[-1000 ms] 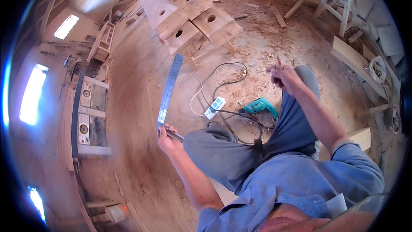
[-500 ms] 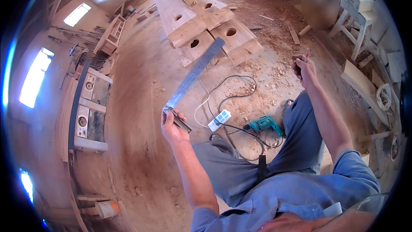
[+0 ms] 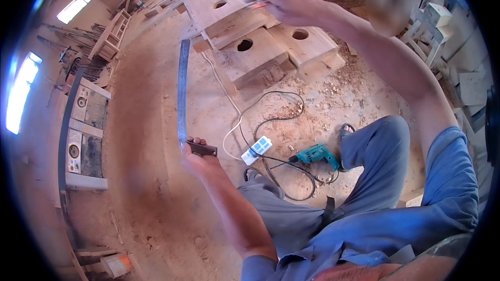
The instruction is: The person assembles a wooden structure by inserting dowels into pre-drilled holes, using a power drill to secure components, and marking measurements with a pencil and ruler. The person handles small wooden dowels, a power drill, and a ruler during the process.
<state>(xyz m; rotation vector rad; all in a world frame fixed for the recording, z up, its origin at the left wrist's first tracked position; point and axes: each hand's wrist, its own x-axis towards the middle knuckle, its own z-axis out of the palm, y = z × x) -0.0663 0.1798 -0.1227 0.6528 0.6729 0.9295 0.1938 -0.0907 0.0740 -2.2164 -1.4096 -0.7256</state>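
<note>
My left hand (image 3: 197, 157) is closed around the dark stock of a try square (image 3: 182, 88), whose long metal blade points away from me, left of the wooden pieces. Over the stacked thick wooden pieces (image 3: 260, 54) reaches my right hand (image 3: 289, 4), its fingers pinched on a slim red pencil (image 3: 259, 5). Round holes are cut through the pieces' upper faces. The hand covers part of the far ones, and I cannot tell whether the pencil touches the wood.
Between my feet and the wood lie a teal power drill (image 3: 316, 157), a white and blue power strip (image 3: 256, 151) and looping cables (image 3: 302, 106). Wood chips litter the dusty floor. A wooden stand (image 3: 436, 31) is at the far right; a paint-smeared bucket (image 3: 116, 265) sits lower left.
My right hand has swung forward and left, from above my knee to over the wooden pieces. The square's blade has turned from slanting right to pointing nearly straight ahead. The view has shifted.
</note>
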